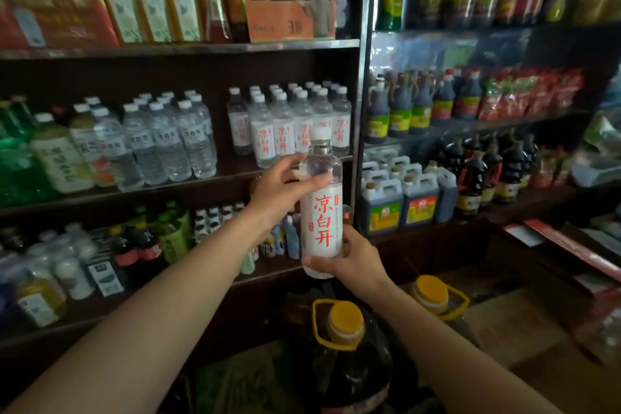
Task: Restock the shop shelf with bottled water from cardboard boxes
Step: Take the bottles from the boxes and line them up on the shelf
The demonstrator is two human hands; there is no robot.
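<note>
I hold one water bottle (pixel 321 212) upright in front of the shelves; it has a white cap and a white label with red characters. My left hand (pixel 285 186) grips its shoulder from the left. My right hand (pixel 356 259) cups its base from below. On the middle shelf (pixel 232 166) right behind it stands a group of matching bottles (pixel 292 124), several rows deep. A cardboard box (pixel 524 333) lies low at the right, mostly in shadow.
Clear ribbed water bottles (pixel 168 141) fill the shelf's left part. Dark sauce bottles and jugs (pixel 420 191) crowd the right rack. Two big oil jugs with yellow caps (pixel 346 323) stand on the floor just below my hands. Small drinks fill the lower shelf (pixel 215 222).
</note>
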